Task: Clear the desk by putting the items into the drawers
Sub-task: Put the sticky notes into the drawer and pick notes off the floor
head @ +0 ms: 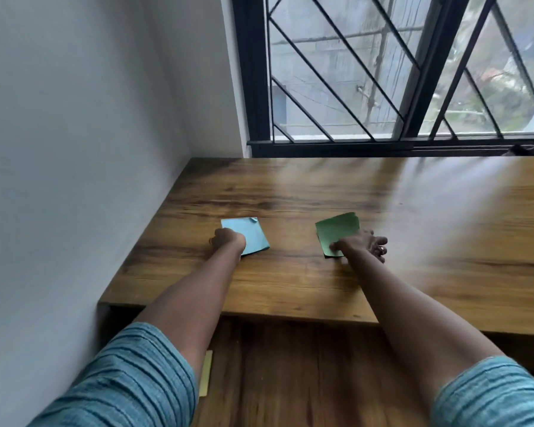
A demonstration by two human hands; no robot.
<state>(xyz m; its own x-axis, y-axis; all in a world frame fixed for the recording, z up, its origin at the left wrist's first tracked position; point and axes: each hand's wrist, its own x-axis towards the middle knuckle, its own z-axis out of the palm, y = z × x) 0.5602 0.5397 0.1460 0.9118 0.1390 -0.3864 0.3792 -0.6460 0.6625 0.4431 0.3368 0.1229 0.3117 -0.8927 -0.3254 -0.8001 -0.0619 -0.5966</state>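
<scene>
1. A blue pad of sticky notes lay on the left part of the wooden desk, its top sheet curling up at the far corner
2. A green pad of sticky notes lay to the right of it on the same desk; the two pads were apart and both turned at an angle to the desk's front edge
3. The left hand was at the near left corner of the blue pad, its fingers curled in and grasping that corner
4. The right hand was at the near right side of the green pad, with the thumb lying on the top sheet and the other fingers loosely bent out to the right, one wearing a ring; whether it had the pad gripped or only pressed could not be told
5. Both forearms reached forward out of blue striped sleeves
6. Below the desk's front edge was a lower wooden surface, with a yellow pad at its left, partly hidden by the left arm
7. A pale wall ran along the desk's left side, and a black-framed window with slanted bars stood behind it
</scene>
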